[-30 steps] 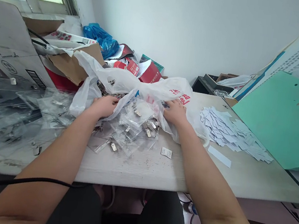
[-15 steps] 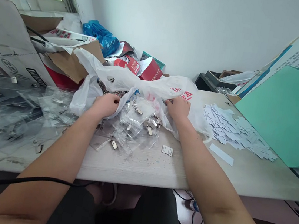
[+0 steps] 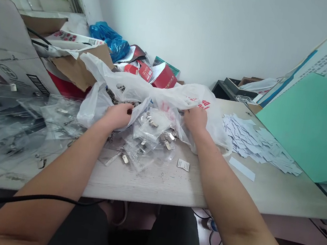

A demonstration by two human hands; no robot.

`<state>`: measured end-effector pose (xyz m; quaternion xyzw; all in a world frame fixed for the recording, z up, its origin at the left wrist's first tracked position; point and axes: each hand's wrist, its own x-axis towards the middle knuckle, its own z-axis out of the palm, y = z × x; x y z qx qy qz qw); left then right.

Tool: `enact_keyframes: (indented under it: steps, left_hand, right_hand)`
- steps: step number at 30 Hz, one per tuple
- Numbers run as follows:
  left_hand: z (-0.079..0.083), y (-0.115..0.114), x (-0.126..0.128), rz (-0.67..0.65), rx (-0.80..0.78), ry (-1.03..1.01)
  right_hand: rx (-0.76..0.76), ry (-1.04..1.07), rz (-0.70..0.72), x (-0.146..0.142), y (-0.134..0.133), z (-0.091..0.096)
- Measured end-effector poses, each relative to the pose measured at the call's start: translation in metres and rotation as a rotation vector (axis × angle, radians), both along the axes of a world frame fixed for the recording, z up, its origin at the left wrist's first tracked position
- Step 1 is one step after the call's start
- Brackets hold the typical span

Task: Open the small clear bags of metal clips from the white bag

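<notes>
A white plastic bag (image 3: pixel 167 94) with red print lies open on the pale table (image 3: pixel 154 182). My left hand (image 3: pixel 118 115) grips the bag's left edge, fingers curled round the plastic. My right hand (image 3: pixel 195 119) pinches the bag's right edge by the red print. Between my hands, clear badge sleeves with metal clips (image 3: pixel 149 134) spill out of the bag's mouth onto the table. A small white printed card (image 3: pixel 182 164) lies just in front of the pile.
More clear sleeves (image 3: pixel 12 128) cover the table's left side beside a cardboard box (image 3: pixel 9 62). White paper slips (image 3: pixel 255 142) lie heaped at right, next to a green board (image 3: pixel 310 124). Red boxes (image 3: pixel 163 79) and a blue bag (image 3: pixel 110 43) sit at the back. A black cable (image 3: pixel 32 198) crosses the near edge.
Both hands have edged slightly upward and closer together on the bag's edges, and the sleeves between them have shifted a little. The view has drifted slightly.
</notes>
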<state>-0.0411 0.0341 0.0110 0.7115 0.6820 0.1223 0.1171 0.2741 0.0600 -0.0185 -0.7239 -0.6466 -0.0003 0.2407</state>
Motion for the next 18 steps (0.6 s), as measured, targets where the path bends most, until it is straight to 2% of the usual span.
enact_keyframes:
  steps: [2, 7, 11, 12, 14, 16, 18]
  left_hand:
    - [-0.005, 0.004, 0.000, 0.019, 0.032, -0.025]
    - [-0.018, 0.015, -0.006, 0.088, 0.154, -0.298]
    - [-0.020, 0.020, -0.008, 0.189, 0.311, -0.666]
    - [-0.018, 0.021, -0.007, 0.198, 0.356, -0.786]
    - [-0.013, 0.020, -0.004, 0.194, 0.426, -1.031]
    - [-0.008, 0.018, -0.001, 0.169, 0.437, -1.224]
    - [-0.003, 0.016, 0.001, 0.154, 0.406, -1.331]
  right_hand:
    - [0.111, 0.104, -0.024, 0.001, -0.003, 0.002]
    - [0.723, 0.742, -0.005, 0.013, -0.008, 0.012]
    - [0.947, 1.114, 0.030, 0.035, -0.017, 0.032]
    - [0.995, 1.144, 0.068, 0.039, -0.022, 0.038]
    - [1.093, 1.073, 0.184, 0.039, -0.035, 0.050]
    - [1.145, 1.003, 0.282, 0.026, -0.051, 0.059]
    - [1.141, 0.993, 0.345, 0.003, -0.067, 0.061]
